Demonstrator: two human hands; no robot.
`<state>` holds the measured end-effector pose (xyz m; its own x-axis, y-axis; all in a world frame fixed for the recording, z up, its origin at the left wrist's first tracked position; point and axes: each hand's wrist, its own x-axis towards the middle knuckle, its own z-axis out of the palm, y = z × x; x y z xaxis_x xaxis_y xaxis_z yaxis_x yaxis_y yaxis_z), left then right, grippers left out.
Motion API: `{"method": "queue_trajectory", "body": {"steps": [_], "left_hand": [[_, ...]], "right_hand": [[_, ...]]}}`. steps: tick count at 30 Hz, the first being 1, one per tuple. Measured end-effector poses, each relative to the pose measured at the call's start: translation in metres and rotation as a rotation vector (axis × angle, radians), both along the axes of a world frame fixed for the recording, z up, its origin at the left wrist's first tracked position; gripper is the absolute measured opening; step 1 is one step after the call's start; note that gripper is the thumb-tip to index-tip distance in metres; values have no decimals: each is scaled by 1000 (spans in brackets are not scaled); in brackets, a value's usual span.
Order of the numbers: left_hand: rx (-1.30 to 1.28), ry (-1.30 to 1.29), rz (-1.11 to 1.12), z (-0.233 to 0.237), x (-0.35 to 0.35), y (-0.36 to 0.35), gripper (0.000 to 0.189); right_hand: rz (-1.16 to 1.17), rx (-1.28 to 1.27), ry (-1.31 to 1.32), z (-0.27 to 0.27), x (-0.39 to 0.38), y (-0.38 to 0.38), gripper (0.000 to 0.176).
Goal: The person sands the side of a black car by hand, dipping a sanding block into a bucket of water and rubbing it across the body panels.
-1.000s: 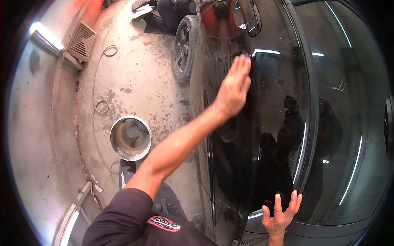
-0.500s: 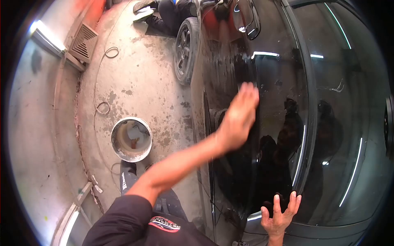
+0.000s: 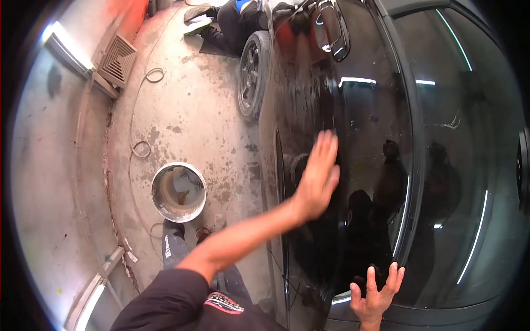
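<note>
Palm down, my left hand (image 3: 319, 179) lies over the wet black side panel (image 3: 309, 99) of a car, its fingers stretched out and slightly blurred. Nothing shows between those fingers; what may be under the palm is hidden. At the lower right, my right hand (image 3: 376, 298) rests with spread fingers on the glossy black surface near the window edge, holding nothing. Streaks of liquid mark the panel beyond my left hand. The side mirror (image 3: 334, 33) is at the top.
A bucket (image 3: 202, 190) with cloudy liquid stands on the stained floor (image 3: 193, 127) by my legs. Beyond it is a car wheel (image 3: 254, 74), with a person (image 3: 232, 27) low beside it. A thin hose (image 3: 132, 121) runs along the wall, below a vent (image 3: 117, 60).
My left hand has moved back toward me and slightly left along the panel. My right hand stays at the same spot. The whole view has shifted slightly.
</note>
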<state>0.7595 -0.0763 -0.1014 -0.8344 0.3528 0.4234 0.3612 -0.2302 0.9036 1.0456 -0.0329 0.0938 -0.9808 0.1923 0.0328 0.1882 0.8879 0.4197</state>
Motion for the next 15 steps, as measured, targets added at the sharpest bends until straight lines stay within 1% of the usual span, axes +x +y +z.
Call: {"method": "queue_trajectory", "body": {"steps": [1, 2, 3, 4, 5, 7, 8, 9, 10, 11, 12, 13, 14, 15], "left_hand": [[-42, -97, -95, -34, 97, -22, 68], [-31, -82, -131, -50, 124, -28, 70], [-38, -60, -121, -51, 113, -30, 70], [-45, -34, -113, -50, 88, -26, 69], [-50, -50, -41, -49, 47, -14, 69], [-40, -127, 96, -59, -57, 22, 66], [-38, -194, 121, -68, -104, 36, 65], [-68, -199, 95, -71, -132, 38, 65], [-100, -201, 69, -72, -146, 36, 66], [-131, -157, 104, -72, -138, 36, 64], [-185, -142, 132, -73, -112, 32, 64], [-142, -197, 98, -63, -72, 20, 65], [-92, -244, 44, -66, -27, 13, 66], [-108, -271, 4, -67, 18, -1, 66]], "right_hand": [[2, 6, 0, 1, -3, 0, 53], [-2, 9, -12, 2, -2, -1, 54], [-6, 11, -26, 2, -1, -1, 54], [-2, 17, -21, 2, -2, 0, 54], [-5, 20, -21, 1, -2, -1, 54], [-15, 38, -54, -1, 5, 3, 55], [-15, 36, -58, -2, 6, 3, 55], [-13, 36, -57, -2, 6, 3, 55], [-12, 34, -54, -1, 5, 3, 55], [-13, 33, -57, -1, 4, 1, 55], [-13, 34, -57, 0, 3, 0, 55], [-15, 35, -55, 1, 2, -1, 55], [-11, 33, -52, 2, 3, -1, 55], [-7, 32, -49, 1, 4, 0, 55]]}}
